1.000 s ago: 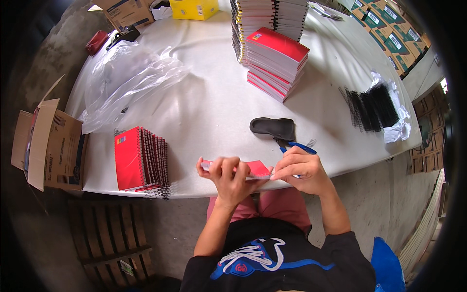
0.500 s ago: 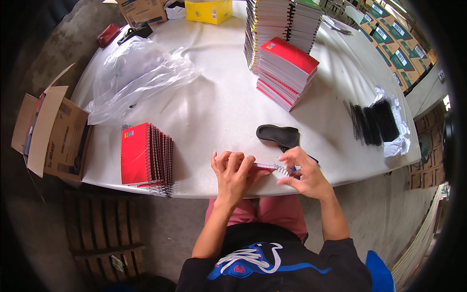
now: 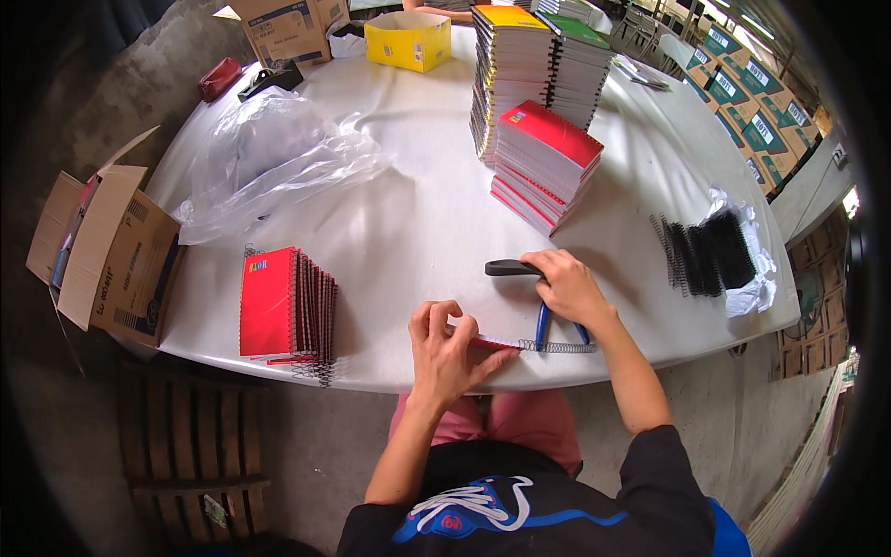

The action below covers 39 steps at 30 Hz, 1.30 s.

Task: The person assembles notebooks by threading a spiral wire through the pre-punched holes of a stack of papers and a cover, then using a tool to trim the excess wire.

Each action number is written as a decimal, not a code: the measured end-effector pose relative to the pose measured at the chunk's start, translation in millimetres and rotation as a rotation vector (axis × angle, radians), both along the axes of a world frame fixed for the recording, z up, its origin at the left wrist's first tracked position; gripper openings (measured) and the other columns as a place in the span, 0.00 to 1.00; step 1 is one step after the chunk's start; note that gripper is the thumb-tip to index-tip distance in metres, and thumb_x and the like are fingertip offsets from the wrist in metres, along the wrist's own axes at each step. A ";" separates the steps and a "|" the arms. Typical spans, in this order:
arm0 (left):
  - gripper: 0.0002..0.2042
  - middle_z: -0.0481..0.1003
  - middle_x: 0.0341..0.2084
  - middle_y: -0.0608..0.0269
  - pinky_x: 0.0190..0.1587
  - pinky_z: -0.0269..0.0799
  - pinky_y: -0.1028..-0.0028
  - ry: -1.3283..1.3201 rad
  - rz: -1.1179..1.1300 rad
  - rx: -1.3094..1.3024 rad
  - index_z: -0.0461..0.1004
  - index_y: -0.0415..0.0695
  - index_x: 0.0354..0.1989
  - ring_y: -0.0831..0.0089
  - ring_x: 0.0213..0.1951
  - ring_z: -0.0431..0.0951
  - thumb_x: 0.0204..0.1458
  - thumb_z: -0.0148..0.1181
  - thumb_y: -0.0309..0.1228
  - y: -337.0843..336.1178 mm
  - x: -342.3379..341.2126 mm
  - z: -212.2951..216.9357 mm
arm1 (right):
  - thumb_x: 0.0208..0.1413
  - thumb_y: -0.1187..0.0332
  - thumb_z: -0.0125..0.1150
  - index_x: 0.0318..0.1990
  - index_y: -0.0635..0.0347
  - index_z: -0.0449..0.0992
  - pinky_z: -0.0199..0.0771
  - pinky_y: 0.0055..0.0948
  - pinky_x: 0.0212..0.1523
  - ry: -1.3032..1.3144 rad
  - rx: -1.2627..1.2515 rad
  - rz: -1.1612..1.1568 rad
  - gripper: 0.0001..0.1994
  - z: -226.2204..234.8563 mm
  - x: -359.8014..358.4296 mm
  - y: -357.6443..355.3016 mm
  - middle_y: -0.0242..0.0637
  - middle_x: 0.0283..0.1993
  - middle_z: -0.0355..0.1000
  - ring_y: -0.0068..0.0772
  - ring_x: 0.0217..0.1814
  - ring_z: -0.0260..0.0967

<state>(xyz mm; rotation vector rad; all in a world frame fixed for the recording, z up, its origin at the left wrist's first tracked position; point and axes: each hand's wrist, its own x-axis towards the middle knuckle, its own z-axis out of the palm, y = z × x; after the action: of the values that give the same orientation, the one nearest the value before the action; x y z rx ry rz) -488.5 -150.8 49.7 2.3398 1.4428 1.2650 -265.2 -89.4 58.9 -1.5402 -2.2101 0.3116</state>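
My left hand (image 3: 438, 353) pinches a red notebook (image 3: 492, 343) near the table's front edge, with its edge turned up toward me. A dark wire coil (image 3: 564, 348) runs along that edge and sticks out past its right end. Just above the coil, my right hand (image 3: 568, 288) is closed on a blue-handled tool (image 3: 543, 325) that looks like pliers; its two blue arms point toward me. A black band-like piece (image 3: 510, 267) extends left from under the right fingers; whether it belongs to the tool I cannot tell.
Coil-bound red notebooks (image 3: 269, 302) stand at left beside an open carton (image 3: 130, 265). Taller notebook stacks (image 3: 548, 153) rise at the back. Black coils (image 3: 710, 251) lie on white paper at right. Clear plastic (image 3: 269, 153) and a yellow box (image 3: 408, 42) are farther off.
My right hand has left the coil's end and moved up and away from me onto the blue-handled tool, lifting or turning it. The left hand still holds the notebook.
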 end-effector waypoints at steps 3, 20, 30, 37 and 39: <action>0.25 0.64 0.37 0.57 0.51 0.56 0.58 0.008 0.016 0.017 0.68 0.44 0.21 0.56 0.46 0.59 0.28 0.73 0.51 -1.6 -1.8 -0.3 | 0.46 0.76 0.58 0.44 0.62 0.73 0.72 0.45 0.49 0.864 -0.300 0.150 0.14 15.5 2.9 -4.0 0.46 0.40 0.73 0.49 0.43 0.73; 0.25 0.64 0.38 0.57 0.49 0.61 0.56 -0.035 -0.040 0.046 0.69 0.43 0.21 0.56 0.47 0.62 0.26 0.73 0.49 3.3 -3.8 -3.3 | 0.32 0.86 0.56 0.32 0.60 0.82 0.73 0.23 0.34 0.813 -0.390 0.605 0.17 34.7 -11.1 -29.2 0.38 0.31 0.78 0.25 0.30 0.75; 0.31 0.57 0.44 0.54 0.41 0.64 0.62 -0.250 -0.079 -0.085 0.66 0.44 0.27 0.59 0.49 0.60 0.18 0.78 0.47 14.9 -20.5 -21.6 | 0.32 0.87 0.58 0.35 0.60 0.81 0.73 0.24 0.44 0.677 -0.261 0.301 0.19 16.6 -16.8 -19.5 0.38 0.35 0.78 0.30 0.38 0.76; 0.47 0.55 0.43 0.58 0.34 0.67 0.71 -0.443 -0.055 -0.094 0.53 0.44 0.43 0.71 0.37 0.64 0.14 0.82 0.43 25.1 -16.5 -38.3 | 0.35 0.86 0.60 0.32 0.61 0.81 0.74 0.24 0.42 0.892 -0.345 0.337 0.15 12.3 -25.3 -7.7 0.40 0.34 0.78 0.28 0.37 0.76; 0.46 0.54 0.42 0.59 0.31 0.66 0.75 -0.739 -0.075 -0.288 0.51 0.45 0.40 0.77 0.28 0.63 0.15 0.82 0.41 21.9 -15.4 -49.6 | 0.35 0.86 0.60 0.32 0.61 0.81 0.74 0.24 0.41 0.910 -0.422 0.551 0.14 28.6 -46.2 -13.6 0.39 0.34 0.78 0.27 0.37 0.76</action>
<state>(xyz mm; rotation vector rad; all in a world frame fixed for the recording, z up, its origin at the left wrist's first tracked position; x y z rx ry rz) -503.9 -128.9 0.1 1.4800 1.1620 1.5387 -311.5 -103.0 87.4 -0.6457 -1.7850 1.3978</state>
